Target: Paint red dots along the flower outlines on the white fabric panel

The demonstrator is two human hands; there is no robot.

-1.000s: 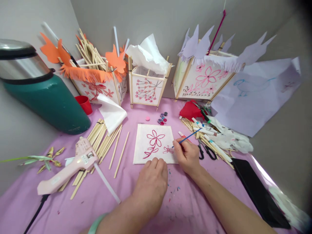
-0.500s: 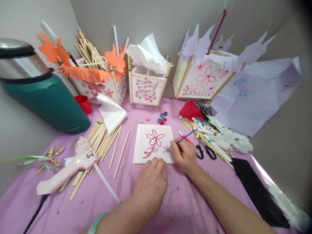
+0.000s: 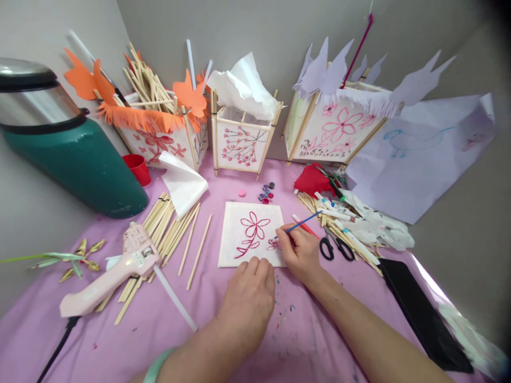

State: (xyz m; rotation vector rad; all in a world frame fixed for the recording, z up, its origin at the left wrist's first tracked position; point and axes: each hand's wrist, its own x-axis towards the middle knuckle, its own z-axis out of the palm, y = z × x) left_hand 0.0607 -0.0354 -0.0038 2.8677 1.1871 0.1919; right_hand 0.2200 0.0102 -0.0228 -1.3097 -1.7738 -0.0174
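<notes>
With the large flower (image 3: 255,226) outlined, the right hand (image 3: 300,253) is pinching a brush (image 3: 302,221) at the seemingly unfinished small flower (image 3: 273,244), the left hand (image 3: 249,302) resting below, its grip unclear.

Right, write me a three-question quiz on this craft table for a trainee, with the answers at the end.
1. Multiple choice: what does the right hand hold?
A) Black-handled scissors
B) A blue paintbrush
C) A red cup

2. True or false: the pink glue gun lies across some of the wooden sticks.

3. Fill in the blank, with near or far as the person sees it: the fingers of the left hand are at the ____ edge of the white panel.

Key:
1. B
2. True
3. near
</notes>
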